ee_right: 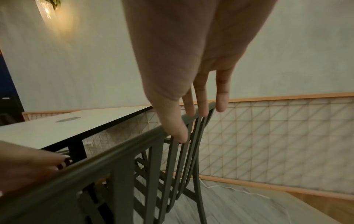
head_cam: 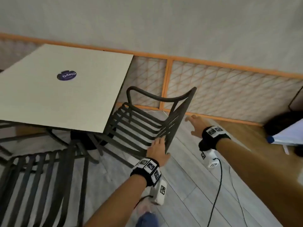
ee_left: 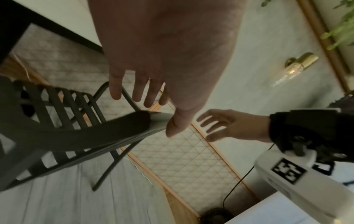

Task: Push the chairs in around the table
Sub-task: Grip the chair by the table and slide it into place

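Observation:
A dark slatted chair (head_cam: 142, 128) stands at the right side of the beige table (head_cam: 57, 99), its seat front under the table edge. My left hand (head_cam: 158, 148) lies over the near end of the backrest's top rail, fingers fairly straight across it and thumb behind. In the left wrist view the rail (ee_left: 76, 133) runs between the thumb and fingers of that hand (ee_left: 149, 104). My right hand (head_cam: 194, 124) hovers open with spread fingers just right of the backrest, apart from it. The right wrist view shows its fingers (ee_right: 193, 118) straight, above the rail (ee_right: 114, 154).
A second slatted chair (head_cam: 41, 181) stands at the lower left by the table's near side. A lattice wall panel with an orange frame (head_cam: 229, 89) runs close behind the chair. A black cable (head_cam: 216, 185) hangs over the floor. White and dark objects (head_cam: 285, 131) sit at the right edge.

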A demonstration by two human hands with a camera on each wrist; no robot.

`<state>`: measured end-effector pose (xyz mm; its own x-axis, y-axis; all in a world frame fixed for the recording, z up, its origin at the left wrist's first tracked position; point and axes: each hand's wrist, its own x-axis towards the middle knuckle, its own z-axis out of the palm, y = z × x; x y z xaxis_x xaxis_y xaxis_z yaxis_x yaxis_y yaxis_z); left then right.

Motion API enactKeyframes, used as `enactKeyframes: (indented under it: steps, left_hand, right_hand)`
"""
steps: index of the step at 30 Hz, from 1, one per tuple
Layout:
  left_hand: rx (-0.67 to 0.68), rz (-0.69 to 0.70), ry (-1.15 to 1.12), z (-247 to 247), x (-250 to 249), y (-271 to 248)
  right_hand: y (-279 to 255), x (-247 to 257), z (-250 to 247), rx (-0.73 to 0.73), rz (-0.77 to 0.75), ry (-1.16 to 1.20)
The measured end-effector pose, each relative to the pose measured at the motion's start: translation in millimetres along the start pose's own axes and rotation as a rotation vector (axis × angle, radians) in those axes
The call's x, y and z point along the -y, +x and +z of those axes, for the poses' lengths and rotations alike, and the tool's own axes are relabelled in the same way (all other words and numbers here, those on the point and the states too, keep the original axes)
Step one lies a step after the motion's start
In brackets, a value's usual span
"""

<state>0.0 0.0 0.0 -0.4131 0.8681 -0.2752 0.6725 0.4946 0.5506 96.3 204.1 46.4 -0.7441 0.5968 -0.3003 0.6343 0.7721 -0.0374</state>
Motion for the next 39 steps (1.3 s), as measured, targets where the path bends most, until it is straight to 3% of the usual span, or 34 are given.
enactKeyframes:
  steps: [5, 11, 19, 23, 39]
  left_hand:
    - [0.049, -0.032, -0.033, 4.0, -8.6, 53.0]
    - [0.038, -0.06, -0.176, 18.9, -17.3, 74.8]
    - [0.062, -0.122, -0.312, 27.0, -18.7, 84.6]
    - [0.047, -0.145, -0.337, 22.6, -18.9, 95.4]
    - [-0.048, -0.273, -0.368, -36.9, 3.1, 179.1]
  right_hand:
    - [74.0, -10.9, -15.5, -0.03, -0.044, -0.124]
    - [145.6, -37.9, 8.0, 0.014, -0.075, -0.282]
    - [213.4, -59.7, -1.5, 0.171, -0.348, -0.616]
    - [231.7, -63.2, -18.9, 0.223, -0.441, -0.645]
    - [347.2, -25.9, -56.3, 0.058, -0.672, -0.752]
